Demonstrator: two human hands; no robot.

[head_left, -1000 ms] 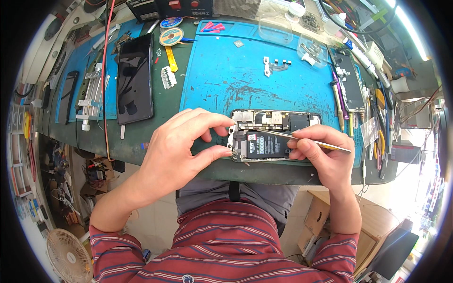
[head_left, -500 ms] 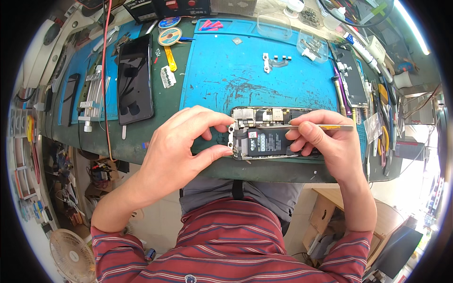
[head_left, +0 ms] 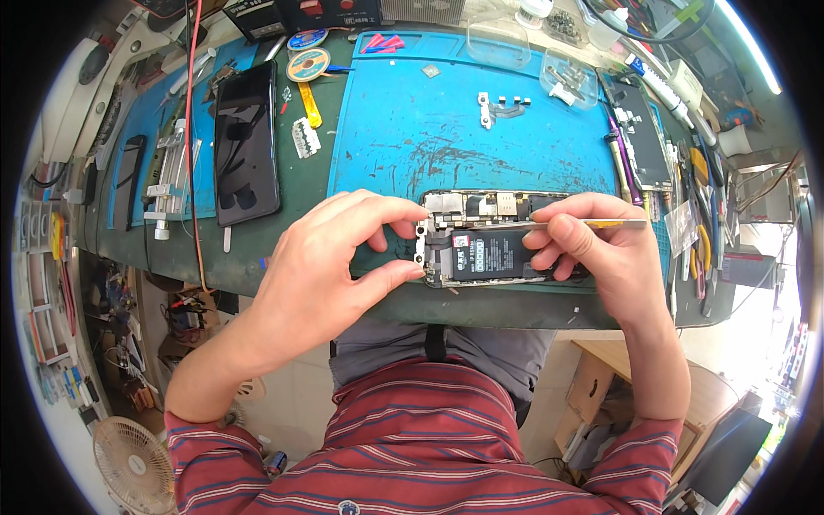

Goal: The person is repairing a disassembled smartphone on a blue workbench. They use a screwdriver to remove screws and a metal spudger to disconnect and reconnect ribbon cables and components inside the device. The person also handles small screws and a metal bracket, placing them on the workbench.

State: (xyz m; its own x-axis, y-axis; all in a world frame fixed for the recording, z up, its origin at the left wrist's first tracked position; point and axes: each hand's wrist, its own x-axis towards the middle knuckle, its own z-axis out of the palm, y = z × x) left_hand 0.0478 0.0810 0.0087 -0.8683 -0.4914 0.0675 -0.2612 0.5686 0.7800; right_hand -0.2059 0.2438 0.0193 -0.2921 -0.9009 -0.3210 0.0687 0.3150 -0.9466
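One open phone point(head_left: 502, 239) near the worktop's point(head_left: 515, 311) front edge, left hand point(head_left: 319, 249) gripping its left end, right hand point(head_left: 601, 249) pinching tweezers point(head_left: 618, 224) over it. If those slip, the metal tip could nick the battery point(head_left: 489, 257) or short the board point(head_left: 472, 206) imo. Not much room on the near side, but loads of bare mat point(head_left: 386, 163) beyond

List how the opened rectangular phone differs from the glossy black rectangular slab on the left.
The opened rectangular phone bares its circuit board and black battery; the glossy black slab shows a smooth, reflective face. The phone lies lengthwise left to right; the slab, front to back. The left hand touches the phone; none touches the slab. Both are rectangular.
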